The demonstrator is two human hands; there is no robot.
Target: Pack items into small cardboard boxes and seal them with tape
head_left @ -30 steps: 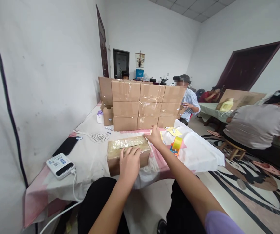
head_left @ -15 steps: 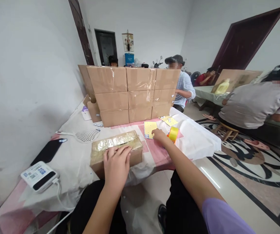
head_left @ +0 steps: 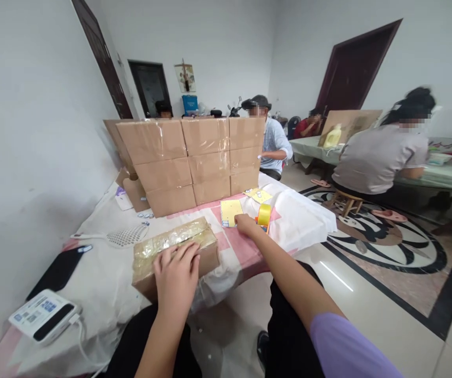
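Note:
A cardboard box (head_left: pixel 206 261) with shiny tape over its top lies at the table's front edge. My left hand (head_left: pixel 177 265) rests on its top and front edge, fingers stretched out, palm down. To the right, my right hand (head_left: pixel 246 224) is at the right edge of a yellow printed sheet (head_left: pixel 230 209), its fingers drawn together on it; the fingertips are small and partly hidden. Just beyond that hand stands a tape dispenser with a yellow tape roll (head_left: pixel 264 214). A second yellow sheet (head_left: pixel 258 195) lies farther back.
A wall of stacked cartons (head_left: pixel 188 163) rises behind the box. On the left are a white slotted paddle (head_left: pixel 125 236), a black phone-like slab (head_left: pixel 58 268) and a white device (head_left: pixel 42 317) with a cable. Co-workers sit beyond, one on a stool (head_left: pixel 346 202).
The view has turned to the right, so everything sits farther left. My left hand stays on the box; the right hand's fingers look more curled at the yellow sheet.

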